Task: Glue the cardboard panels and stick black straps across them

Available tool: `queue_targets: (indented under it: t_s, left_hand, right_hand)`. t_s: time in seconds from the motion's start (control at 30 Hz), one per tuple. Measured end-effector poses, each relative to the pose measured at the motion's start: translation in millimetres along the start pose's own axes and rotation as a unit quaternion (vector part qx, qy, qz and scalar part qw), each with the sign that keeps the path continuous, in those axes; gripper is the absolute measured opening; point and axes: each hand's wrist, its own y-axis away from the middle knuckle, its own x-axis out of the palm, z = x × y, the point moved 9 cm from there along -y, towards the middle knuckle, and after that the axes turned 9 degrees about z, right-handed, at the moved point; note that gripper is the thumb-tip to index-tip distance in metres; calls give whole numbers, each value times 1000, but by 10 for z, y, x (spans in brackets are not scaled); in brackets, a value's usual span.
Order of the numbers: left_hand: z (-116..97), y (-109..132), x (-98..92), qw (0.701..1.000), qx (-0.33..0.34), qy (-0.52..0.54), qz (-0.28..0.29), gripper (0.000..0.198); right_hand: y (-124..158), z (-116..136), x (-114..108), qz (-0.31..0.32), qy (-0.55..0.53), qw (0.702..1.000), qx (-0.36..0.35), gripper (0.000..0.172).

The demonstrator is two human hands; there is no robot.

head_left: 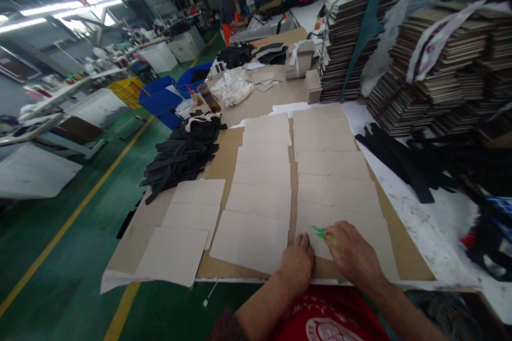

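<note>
My left hand (298, 261) lies at the near edge of the table, its fingers resting on the lower left corner of a grey-beige cardboard sheet (352, 226). My right hand (352, 250) is closed around a small tool with a bright green end (319, 231). The rest of that tool is hidden in the fist, so its kind is unclear. The green end points left, just over the same sheet. Overlapping cardboard sheets run away from me in a middle column (256, 234) and a right column. A shorter column (176, 250) lies on the left.
Black fabric strips (180, 154) are heaped at the left edge, and more black strips (394, 160) lie right. Tall tied stacks of board (352, 42) stand at the back right. Blue bins (160, 98) are beyond the table's left side. Another person (234, 13) stands far back.
</note>
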Motion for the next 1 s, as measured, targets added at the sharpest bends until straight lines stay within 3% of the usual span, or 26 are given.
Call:
queue_targets:
  t_s: [0.37, 0.53, 0.8, 0.9, 1.0]
  left_hand:
    - [7, 16, -59, 1000, 8, 6, 13, 54]
    - [30, 24, -37, 1000, 23, 12, 2, 58]
    - [77, 29, -27, 999, 29, 21, -7, 60]
    - [63, 24, -18, 999, 29, 18, -3, 68]
    - [32, -3, 20, 1000, 23, 12, 10, 78]
  right_hand:
    - [-89, -32, -89, 50, 56, 997, 26, 9]
    - [-18, -130, -65, 27, 10, 999, 43, 5]
    - [-90, -76, 19, -33, -42, 998, 37, 9]
    - [-14, -292, -80, -71, -95, 989, 83, 17]
    - [300, -770, -264, -122, -169, 959, 189, 33]
